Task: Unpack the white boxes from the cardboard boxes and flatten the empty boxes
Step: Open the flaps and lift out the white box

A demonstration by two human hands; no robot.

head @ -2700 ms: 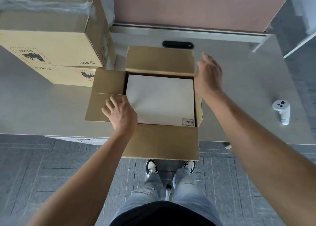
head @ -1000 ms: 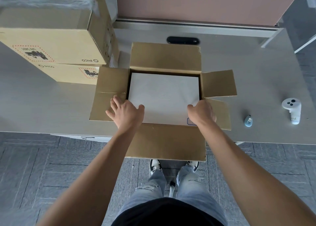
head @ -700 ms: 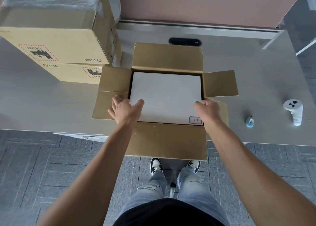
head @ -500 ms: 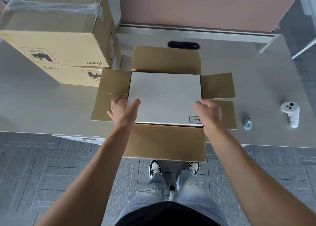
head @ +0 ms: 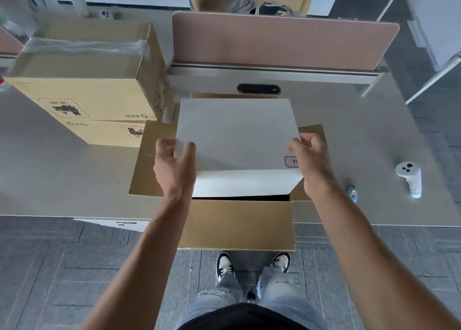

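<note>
**White box part-raised from open carton; extraction step in hand**

We find the unpacking step under way. Our left hand (head: 174, 166) grips the near left corner of the white box (head: 237, 140), thumb on top and fingers curled round the side. Our right hand (head: 310, 159) grips the near right corner the same way, partly covering a small blue-edged label (head: 290, 161). The white box sits tilted, its near face showing above the mouth of the open cardboard box (head: 237, 223), which stands at the front edge of the worktop (head: 62, 180) with its flaps spread. We cannot tell whether the far end of the white box has cleared the carton, since the box itself hides that rim.

In our judgement the next move calls for an even two-handed lift straight up until the base is free, then a place to set it down. The bare worktop to the right is the likelier spot, well short of the white controller (head: 409, 177); two stacked cartons (head: 82, 97) fill the left. Flattening is not yet begun.
</note>
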